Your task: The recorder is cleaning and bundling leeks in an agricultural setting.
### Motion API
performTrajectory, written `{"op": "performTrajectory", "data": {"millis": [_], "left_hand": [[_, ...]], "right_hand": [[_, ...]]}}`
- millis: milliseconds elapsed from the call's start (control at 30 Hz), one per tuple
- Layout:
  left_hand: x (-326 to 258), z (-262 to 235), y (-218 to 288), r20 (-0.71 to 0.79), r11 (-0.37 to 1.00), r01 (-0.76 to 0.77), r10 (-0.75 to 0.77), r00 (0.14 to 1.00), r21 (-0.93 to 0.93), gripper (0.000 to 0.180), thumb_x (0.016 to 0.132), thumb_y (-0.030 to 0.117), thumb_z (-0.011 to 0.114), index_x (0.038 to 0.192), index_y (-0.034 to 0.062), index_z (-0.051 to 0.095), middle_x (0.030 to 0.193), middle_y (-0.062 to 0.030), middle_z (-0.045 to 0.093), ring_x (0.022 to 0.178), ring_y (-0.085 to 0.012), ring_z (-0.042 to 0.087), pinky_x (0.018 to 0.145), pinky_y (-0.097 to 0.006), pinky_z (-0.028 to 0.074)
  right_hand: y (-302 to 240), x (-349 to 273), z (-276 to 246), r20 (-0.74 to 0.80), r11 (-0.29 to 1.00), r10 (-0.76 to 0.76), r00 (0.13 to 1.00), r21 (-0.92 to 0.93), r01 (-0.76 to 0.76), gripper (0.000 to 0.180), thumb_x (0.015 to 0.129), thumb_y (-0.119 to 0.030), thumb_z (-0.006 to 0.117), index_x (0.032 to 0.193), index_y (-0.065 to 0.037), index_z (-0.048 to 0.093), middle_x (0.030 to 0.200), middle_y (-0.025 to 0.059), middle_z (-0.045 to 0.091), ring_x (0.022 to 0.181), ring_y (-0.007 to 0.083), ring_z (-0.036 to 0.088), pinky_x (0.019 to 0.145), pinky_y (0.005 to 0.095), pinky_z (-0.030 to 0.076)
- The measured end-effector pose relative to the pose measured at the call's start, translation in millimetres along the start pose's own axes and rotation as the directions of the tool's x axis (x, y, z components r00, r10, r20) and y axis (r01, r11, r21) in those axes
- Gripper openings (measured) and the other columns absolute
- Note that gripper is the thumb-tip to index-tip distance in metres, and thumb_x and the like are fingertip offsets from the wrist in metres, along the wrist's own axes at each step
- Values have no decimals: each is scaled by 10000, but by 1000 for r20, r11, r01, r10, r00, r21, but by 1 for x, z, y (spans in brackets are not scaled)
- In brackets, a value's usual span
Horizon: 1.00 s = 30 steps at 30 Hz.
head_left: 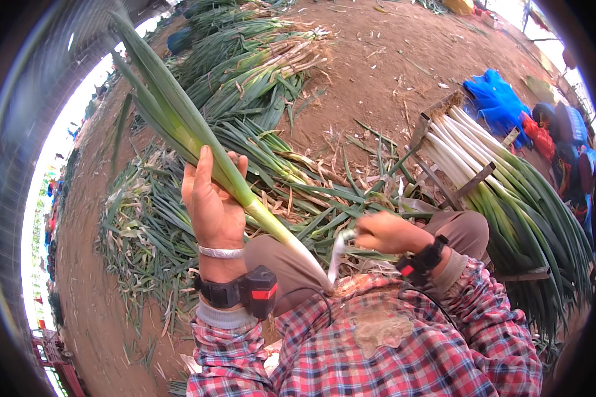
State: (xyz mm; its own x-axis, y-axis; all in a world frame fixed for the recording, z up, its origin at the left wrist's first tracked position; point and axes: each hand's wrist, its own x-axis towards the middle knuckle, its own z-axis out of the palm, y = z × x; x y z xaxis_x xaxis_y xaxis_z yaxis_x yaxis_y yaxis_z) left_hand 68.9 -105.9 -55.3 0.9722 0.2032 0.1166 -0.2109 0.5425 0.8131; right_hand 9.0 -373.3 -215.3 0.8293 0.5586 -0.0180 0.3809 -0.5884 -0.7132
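L hand: gripping (215, 205), thumb & fingers round green part of a long onion stalk (261, 215).
Stalk posn: held diag. in front of person; leafy end up-L, white end down-R, close to shirt (391, 331) front.
R hand: closed (387, 233), slightly blurred; fingertips pinching upper end of a pale strip (336, 255).
Strip posn: hangs just beside white end of stalk; whether still attached, cannot tell.
Wrists: black strapped unit w/ red mark on L (258, 291); similar on R (430, 255). Pale bracelet (222, 253) also on L.
Rack: dark metal frame (473, 178), person's R side; holds bundle of white-shafted stalks (457, 149), green leaves trailing toward lower R.
Stalk heap: unsorted-looking green stalks (251, 63) on bare soil (371, 53), far side, L of centre.
Leaf litter: loose leaves (152, 218), ground, L of person.
Bags: blue (496, 99) & red (540, 137), beyond rack, far R.
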Motion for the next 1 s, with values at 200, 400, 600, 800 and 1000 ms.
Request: {"op": "performTrajectory", "data": {"millis": [200,400,600,800,1000], "left_hand": [[-17,24,-18,-5,997,-61,61,998,55,275,914,81,604,1162,57,488,983,-47,575,870,-161,605,799,-375,573],[-21,21,-33,-74,994,-76,82,994,82,390,903,22,583,1255,102,437,1129,-46,538,983,-169,563,819,-449,560],[-16,3,-32,-115,975,-137,158,981,174,407,914,61,573,1274,100,388,1195,-66,488,990,-177,557,780,-408,573],[-29,-19,-54,-151,996,67,-58,987,59,308,953,224,561,1208,98,441,914,-52,574,707,-161,591,597,-323,557],[6,-70,-23,-109,998,-11,4,994,-67,351,986,387,473,1069,47,495,776,8,460,555,-54,388,462,-215,356]], "right_hand": [[-126,52,-16,-408,768,3,913,586,260,217,795,-117,705,939,-11,581,836,103,582,783,191,585,684,318,476],[-126,56,10,-639,939,-55,767,227,257,126,780,-48,664,820,-10,550,764,124,538,702,269,549,618,349,436],[-125,33,6,-349,864,-219,911,364,347,120,800,-47,645,838,-23,534,800,116,533,764,273,552,687,353,447],[-101,25,13,-245,390,-89,965,883,260,129,938,-139,568,920,-40,488,865,19,535,807,83,519,677,255,432],[-73,-10,15,-116,735,82,990,678,18,165,926,-151,611,974,-43,495,776,-42,487,676,13,449,563,197,374]]}}
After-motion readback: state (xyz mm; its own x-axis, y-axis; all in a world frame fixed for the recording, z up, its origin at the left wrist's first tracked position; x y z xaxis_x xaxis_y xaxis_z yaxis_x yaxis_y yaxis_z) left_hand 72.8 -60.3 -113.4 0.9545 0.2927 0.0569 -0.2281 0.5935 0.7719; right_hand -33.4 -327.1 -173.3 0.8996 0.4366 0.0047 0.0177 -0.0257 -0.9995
